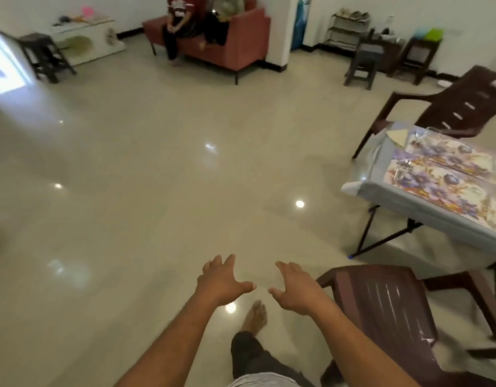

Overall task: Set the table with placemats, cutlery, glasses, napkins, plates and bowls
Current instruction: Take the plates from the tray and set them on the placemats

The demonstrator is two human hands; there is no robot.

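Head view: left hand [223, 280] and right hand [294, 287] at lower centre, fingers spread, released, grasping nothing, above floor. Tabletop [381, 188] at right edge carries floral placemats [436, 185], cutlery [401, 167], glasses [425, 135], napkin [396, 136]. Brown chair [381, 308] beside right hand.

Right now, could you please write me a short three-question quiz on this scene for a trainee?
1. True or false: the left hand and the right hand are both holding cutlery.
2. Multiple choice: where do the floral placemats lie? A) on the floor B) on the table with the grey cloth C) on the red sofa
3. Fill in: the brown plastic chair nearest the hands stands to the person's ____ side.

Key:
1. False; both hands are open, with fingers spread and holding nothing.
2. B
3. right
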